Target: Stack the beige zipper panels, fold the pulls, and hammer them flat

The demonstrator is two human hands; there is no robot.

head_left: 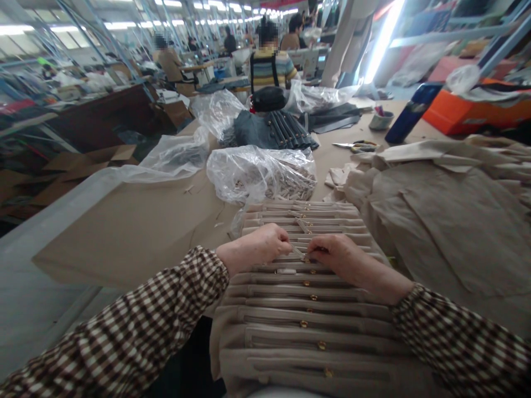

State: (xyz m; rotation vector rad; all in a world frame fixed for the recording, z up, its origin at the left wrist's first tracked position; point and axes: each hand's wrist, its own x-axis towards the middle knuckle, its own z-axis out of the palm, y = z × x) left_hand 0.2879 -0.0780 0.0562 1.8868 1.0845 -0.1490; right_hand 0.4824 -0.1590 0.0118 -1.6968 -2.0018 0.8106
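A row of overlapping beige fabric pieces (pixel 282 323), each with a zipper and a gold slider, lies in front of me. Above it, my left hand (pixel 269 243) pinches one end of a thin, pale fabric zipper pull (pixel 297 251). The strip slants down to my right hand (pixel 332 253), whose fingers are closed at a gold zipper slider (pixel 307 258); the fingertips partly hide the contact. Just below my hands, another pale pull (pixel 286 271) lies on the fabric. More pulls hang from sliders farther up the row.
Beyond the row sits a clear plastic bag (pixel 261 171) of small beige strips. Dark zippered pieces (pixel 274 130) lie behind it. On the right are beige garments (pixel 452 221), scissors (pixel 359 146), a cup (pixel 380 120), a blue bottle (pixel 412 113) and an orange box (pixel 473 110).
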